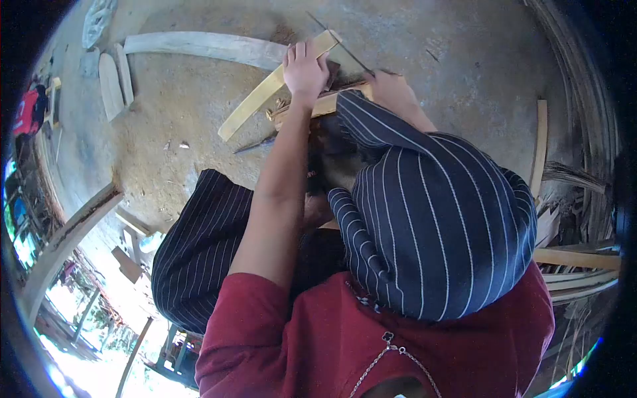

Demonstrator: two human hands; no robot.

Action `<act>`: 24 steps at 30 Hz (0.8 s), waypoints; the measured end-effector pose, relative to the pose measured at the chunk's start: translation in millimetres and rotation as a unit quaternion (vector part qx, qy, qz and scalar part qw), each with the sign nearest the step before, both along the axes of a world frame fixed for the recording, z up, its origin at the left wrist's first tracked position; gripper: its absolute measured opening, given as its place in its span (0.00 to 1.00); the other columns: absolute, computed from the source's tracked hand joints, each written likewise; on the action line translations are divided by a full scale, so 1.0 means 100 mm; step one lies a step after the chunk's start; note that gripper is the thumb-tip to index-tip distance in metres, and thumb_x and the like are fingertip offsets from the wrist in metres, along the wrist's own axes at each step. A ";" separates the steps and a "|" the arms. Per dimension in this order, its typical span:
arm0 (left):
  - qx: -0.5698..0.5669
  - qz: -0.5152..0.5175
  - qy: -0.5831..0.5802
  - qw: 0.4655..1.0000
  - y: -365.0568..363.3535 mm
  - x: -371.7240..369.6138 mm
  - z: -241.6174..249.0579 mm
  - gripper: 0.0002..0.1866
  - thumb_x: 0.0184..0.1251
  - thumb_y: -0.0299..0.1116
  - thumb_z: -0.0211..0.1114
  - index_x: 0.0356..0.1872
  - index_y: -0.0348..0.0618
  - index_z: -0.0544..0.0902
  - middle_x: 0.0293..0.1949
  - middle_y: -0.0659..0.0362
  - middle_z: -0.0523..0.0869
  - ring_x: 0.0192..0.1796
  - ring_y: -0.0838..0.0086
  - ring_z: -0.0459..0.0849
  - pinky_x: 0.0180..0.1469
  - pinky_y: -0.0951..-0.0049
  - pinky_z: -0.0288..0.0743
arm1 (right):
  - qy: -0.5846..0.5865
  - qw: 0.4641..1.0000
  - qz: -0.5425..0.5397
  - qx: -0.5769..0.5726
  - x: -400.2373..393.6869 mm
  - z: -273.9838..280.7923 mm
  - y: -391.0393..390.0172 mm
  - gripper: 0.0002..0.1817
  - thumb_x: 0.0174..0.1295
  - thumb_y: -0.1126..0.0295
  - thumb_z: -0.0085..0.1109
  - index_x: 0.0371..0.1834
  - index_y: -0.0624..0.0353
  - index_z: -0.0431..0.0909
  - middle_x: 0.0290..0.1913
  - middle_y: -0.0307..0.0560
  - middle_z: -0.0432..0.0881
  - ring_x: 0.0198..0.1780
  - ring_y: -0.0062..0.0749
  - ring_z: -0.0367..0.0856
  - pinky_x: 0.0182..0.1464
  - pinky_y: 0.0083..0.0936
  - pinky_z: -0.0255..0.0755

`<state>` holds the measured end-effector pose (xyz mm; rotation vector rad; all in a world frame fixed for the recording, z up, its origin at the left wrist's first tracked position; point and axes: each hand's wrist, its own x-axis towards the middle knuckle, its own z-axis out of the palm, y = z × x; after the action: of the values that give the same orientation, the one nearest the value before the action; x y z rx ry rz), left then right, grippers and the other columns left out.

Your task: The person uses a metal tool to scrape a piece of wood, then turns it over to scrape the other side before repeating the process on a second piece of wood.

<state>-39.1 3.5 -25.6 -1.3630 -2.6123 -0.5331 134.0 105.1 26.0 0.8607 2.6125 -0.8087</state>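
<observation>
A pale wooden strip (255, 105) is shown slanting above the floor (471, 73), its upper end being clasped by the left hand (305, 74), whose fingers are bent over it and whose thumb is set apart. This upper end is crossed by a thin dark blade (355, 57), the near end of which is held in the right hand (393, 97), to the right of the strip; the fingers are curled, but the exact grip is hidden. Just below and to the right of the strip, a wooden block (325, 104) is seen, partly covered by the left forearm. Beneath the strip's lower end, a dark pointed piece (251, 146) is laid on the floor. To the upper left of the strip, a long pale board (199, 46) is placed, with a round-ended board (110, 85) and a narrow slat (125, 74) found farther left. Well to the right of the strip, a light plank (540, 142) is positioned. Below and to the right of the strip, a knee is clothed in striped fabric (444, 232).
</observation>
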 end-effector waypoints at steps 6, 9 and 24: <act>0.007 0.038 0.007 0.999 0.03 -0.03 -0.09 0.24 0.55 0.41 0.61 0.52 0.39 0.75 0.45 0.52 0.76 0.55 0.55 0.74 0.66 0.59 0.62 | 0.010 0.995 -0.097 -0.026 -0.60 -0.32 0.12 0.23 0.70 0.53 0.39 0.45 0.59 0.78 0.40 0.63 0.81 0.41 0.62 0.80 0.46 0.51 0.73; 0.018 0.039 0.004 0.999 0.03 0.00 0.01 0.23 0.58 0.43 0.61 0.49 0.37 0.75 0.44 0.52 0.76 0.54 0.57 0.74 0.67 0.58 0.61 | -0.015 0.999 0.039 0.012 -0.20 -0.17 0.02 0.21 0.67 0.54 0.43 0.50 0.59 0.74 0.42 0.61 0.82 0.43 0.58 0.81 0.46 0.49 0.75; 0.028 0.014 0.054 0.998 0.03 -0.05 -0.16 0.22 0.54 0.42 0.63 0.48 0.41 0.76 0.42 0.55 0.77 0.51 0.58 0.76 0.64 0.59 0.66 | 0.011 0.990 -0.136 -0.039 -0.48 -0.17 -0.04 0.20 0.67 0.56 0.43 0.40 0.61 0.79 0.38 0.63 0.82 0.45 0.58 0.81 0.48 0.52 0.72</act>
<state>-44.3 6.5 -42.0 -1.2977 -2.5085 -0.5090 86.2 100.9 8.5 1.2078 2.4958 -0.9864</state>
